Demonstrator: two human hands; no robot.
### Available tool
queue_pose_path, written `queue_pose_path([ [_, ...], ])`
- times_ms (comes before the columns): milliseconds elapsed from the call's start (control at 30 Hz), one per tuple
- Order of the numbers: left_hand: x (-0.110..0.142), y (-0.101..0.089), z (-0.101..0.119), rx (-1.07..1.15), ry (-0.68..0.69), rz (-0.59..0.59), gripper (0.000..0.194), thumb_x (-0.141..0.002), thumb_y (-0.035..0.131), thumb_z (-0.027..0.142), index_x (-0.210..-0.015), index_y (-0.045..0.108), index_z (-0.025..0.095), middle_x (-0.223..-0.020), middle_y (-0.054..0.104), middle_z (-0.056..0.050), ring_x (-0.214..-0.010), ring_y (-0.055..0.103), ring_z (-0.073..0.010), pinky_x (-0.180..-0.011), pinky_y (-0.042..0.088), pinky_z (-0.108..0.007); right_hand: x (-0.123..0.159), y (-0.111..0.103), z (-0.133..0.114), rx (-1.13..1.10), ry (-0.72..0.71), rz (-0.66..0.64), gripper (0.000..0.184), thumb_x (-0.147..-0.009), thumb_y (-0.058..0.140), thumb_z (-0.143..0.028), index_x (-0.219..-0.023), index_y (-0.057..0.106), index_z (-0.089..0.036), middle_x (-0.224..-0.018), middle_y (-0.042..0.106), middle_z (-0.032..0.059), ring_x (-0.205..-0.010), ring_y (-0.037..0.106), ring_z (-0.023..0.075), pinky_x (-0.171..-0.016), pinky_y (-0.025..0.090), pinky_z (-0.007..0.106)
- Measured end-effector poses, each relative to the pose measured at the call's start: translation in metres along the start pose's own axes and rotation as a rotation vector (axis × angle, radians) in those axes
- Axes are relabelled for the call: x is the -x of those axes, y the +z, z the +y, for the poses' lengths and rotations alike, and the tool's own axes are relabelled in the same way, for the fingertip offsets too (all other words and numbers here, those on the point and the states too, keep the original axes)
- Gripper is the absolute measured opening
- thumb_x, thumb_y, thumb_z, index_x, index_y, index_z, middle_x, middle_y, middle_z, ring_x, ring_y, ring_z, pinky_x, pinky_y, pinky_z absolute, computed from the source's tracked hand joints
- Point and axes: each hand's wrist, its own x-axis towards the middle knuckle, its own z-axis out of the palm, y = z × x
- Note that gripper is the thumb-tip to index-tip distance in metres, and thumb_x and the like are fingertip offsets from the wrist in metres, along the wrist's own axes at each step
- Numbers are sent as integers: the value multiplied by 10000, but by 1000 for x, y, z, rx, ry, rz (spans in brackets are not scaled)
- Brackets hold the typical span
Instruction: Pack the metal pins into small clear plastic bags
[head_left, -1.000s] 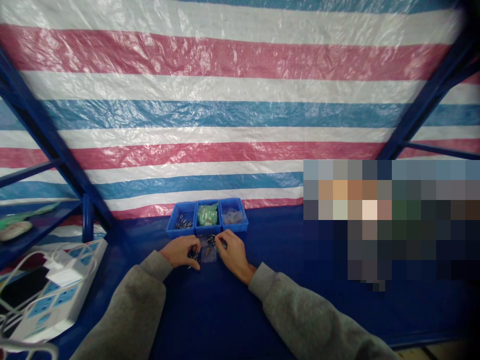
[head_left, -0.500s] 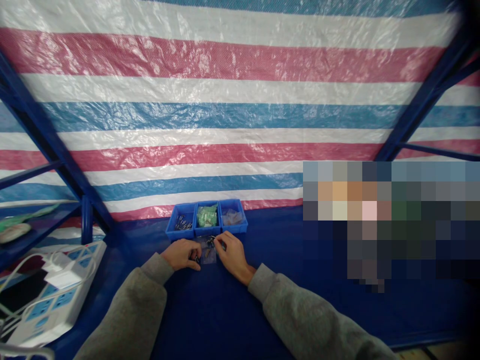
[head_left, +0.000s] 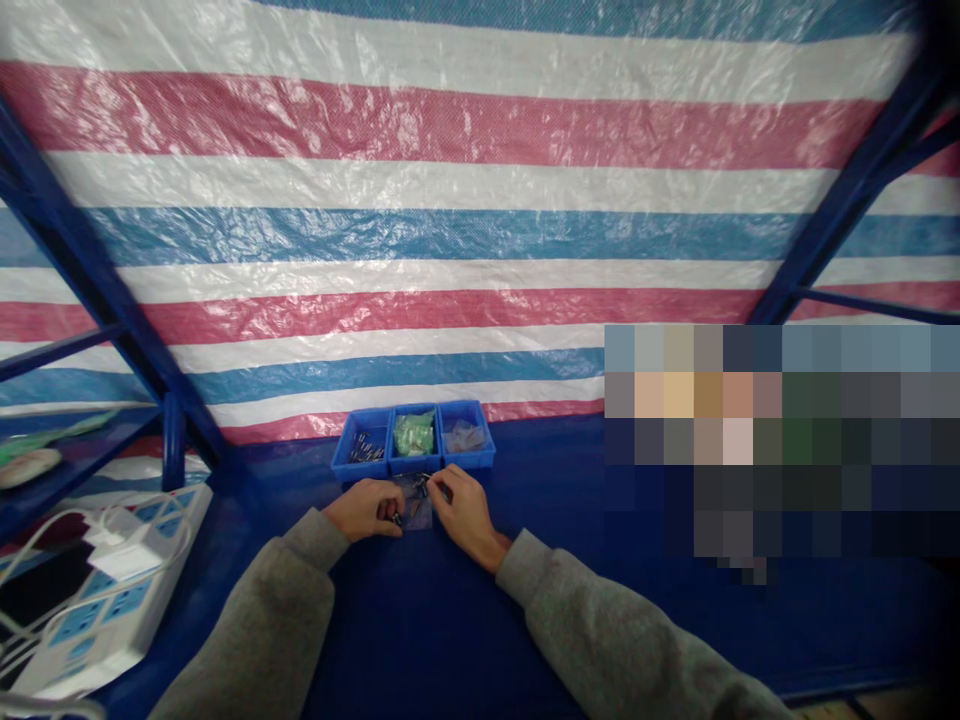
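On the table, a small clear plastic bag (head_left: 417,516) lies between my hands with a few small metal pieces in or on it. My left hand (head_left: 367,508) is curled at the bag's left side, small dark and shiny metal parts showing between thumb and fingers. At the bag's upper right, my right hand (head_left: 463,508) pinches its edge by the opening, close to some small dark parts. Just beyond stand three joined blue bins: the left bin (head_left: 341,462) holds loose screw-like metal pieces, the middle one a green bag (head_left: 414,434), the right one clear plastic bags (head_left: 465,437).
A white power strip (head_left: 154,590) with a plugged-in charger (head_left: 127,545) and cables lies at the left. Blue frame posts (head_left: 120,300) rise on both sides, with a striped plastic sheet (head_left: 465,230) behind. The right side is pixelated.
My left hand's fingers have closed more around the small metal parts, which show less now. My right hand stays at the bag's upper edge. The view has shifted slightly.
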Motion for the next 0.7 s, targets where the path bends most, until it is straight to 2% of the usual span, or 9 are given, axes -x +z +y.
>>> queue_pose_path([
  [167,1,-5,6,-64,22,43,288,-650,699,415,-783,599,180,-691,573,23,-566,512,-101,-562,391,-212,0,-1,0,21,1,6,168,-854,484,-200,-735,602,-193,-716,571,13,-665,531,135,-622,383,232],
  [267,5,-14,12,-121,30,138,353,-640,694,466,-840,597,192,-730,571,14,-612,523,-122,-601,409,-234,-1,-3,-1,54,-20,8,169,-862,472,-207,-756,603,-196,-742,574,24,-702,538,146,-645,393,242],
  [333,11,-18,16,-135,40,218,391,-645,683,485,-895,587,200,-802,580,-5,-710,550,-149,-665,434,-252,-1,-7,-1,82,-43,6,164,-866,464,-203,-781,604,-198,-777,579,36,-759,541,161,-696,407,258],
  [400,18,-16,19,-138,62,292,355,-731,610,473,-959,577,203,-913,590,-36,-852,559,-174,-785,439,-279,-1,-13,-1,109,-70,-9,148,-862,469,-195,-815,609,-200,-817,584,48,-821,537,177,-753,418,281],
  [500,29,-2,17,-195,70,374,399,-795,539,450,-1113,540,210,-1127,551,-83,-1075,491,-220,-952,372,-343,1,-26,2,160,-126,-97,144,-842,511,-218,-945,611,-202,-923,584,73,-905,525,205,-816,430,322],
  [633,33,27,7,-316,90,355,650,-771,510,551,-1314,385,216,-1358,382,-112,-1250,333,-291,-1037,273,-438,10,-38,10,280,-151,-219,386,-832,535,-314,-1188,518,-166,-1153,520,135,-1080,467,261,-924,393,404],
  [700,31,37,2,-370,115,300,728,-767,464,607,-1368,296,230,-1423,293,-100,-1300,244,-309,-1061,202,-486,15,-37,15,341,-146,-290,517,-837,516,-378,-1285,432,-134,-1274,446,162,-1183,397,286,-972,357,433],
])
